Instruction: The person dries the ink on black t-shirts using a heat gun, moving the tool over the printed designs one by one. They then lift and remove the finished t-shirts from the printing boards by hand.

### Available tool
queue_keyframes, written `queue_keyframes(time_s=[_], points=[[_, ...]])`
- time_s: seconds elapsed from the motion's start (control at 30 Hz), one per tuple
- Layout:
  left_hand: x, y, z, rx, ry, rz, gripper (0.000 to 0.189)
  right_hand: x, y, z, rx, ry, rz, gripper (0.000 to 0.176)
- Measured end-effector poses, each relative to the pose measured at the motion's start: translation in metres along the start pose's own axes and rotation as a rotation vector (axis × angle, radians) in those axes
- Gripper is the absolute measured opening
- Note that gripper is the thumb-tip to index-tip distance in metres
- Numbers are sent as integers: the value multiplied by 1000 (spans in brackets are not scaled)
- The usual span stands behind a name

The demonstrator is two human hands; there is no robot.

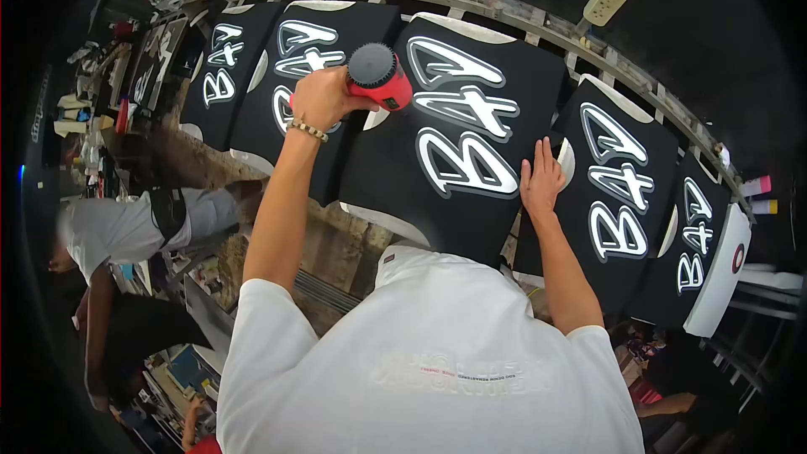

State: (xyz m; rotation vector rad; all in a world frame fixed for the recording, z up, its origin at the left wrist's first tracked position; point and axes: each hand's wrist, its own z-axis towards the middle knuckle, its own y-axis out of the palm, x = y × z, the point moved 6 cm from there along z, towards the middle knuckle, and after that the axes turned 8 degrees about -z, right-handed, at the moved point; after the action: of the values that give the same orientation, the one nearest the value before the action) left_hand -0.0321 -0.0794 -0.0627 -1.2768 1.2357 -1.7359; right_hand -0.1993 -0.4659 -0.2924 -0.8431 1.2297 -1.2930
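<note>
My left hand (321, 101) is wrapped round the handle of a red heat gun (382, 84) with a black round vented end, held above the shirts. Below and to its right lies a black shirt (378, 160) printed "BAD" in white letters with grey outlines. At that shirt's right edge, my right hand (542, 175) rests flat, fingers stretched out, holding nothing. More black shirts with the same print lie on boards to both sides, one (580, 202) just right of my right hand. The nozzle of the heat gun cannot be made out.
A metal rail (471, 4) runs behind the boards. A power socket box (604, 2) hangs above it. At the right are a white board (719, 277) and pink and yellow rolls (761, 196). Other people (126, 231) stand at the left and lower right.
</note>
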Motion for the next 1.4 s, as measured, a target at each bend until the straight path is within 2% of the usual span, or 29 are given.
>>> queue_keyframes(time_s=[0.37,0.67,0.73,0.83,0.97,1.07,1.17,1.33,1.4], points=[[46,18,3,25,73,-106,58,3,-2,9,-91,15,88,60],[86,48,7,53,205,-140,58,0,3,63,-16,-141,161,55],[100,52,7,36,239,-138,56,-3,6,78,14,-243,125,54],[118,54,3,117,265,-240,58,-4,17,101,-49,-266,145,53],[121,49,0,16,196,-211,57,-11,27,123,-112,-324,158,55],[101,42,-13,96,198,-171,57,-22,29,131,-147,-364,151,59],[72,24,-23,-12,58,-56,56,-26,32,130,-141,-398,71,62],[45,-6,-43,81,-21,18,56,-27,35,128,-91,-409,8,62],[40,-12,-48,-70,-135,69,58,-24,34,128,-90,-407,17,61]])
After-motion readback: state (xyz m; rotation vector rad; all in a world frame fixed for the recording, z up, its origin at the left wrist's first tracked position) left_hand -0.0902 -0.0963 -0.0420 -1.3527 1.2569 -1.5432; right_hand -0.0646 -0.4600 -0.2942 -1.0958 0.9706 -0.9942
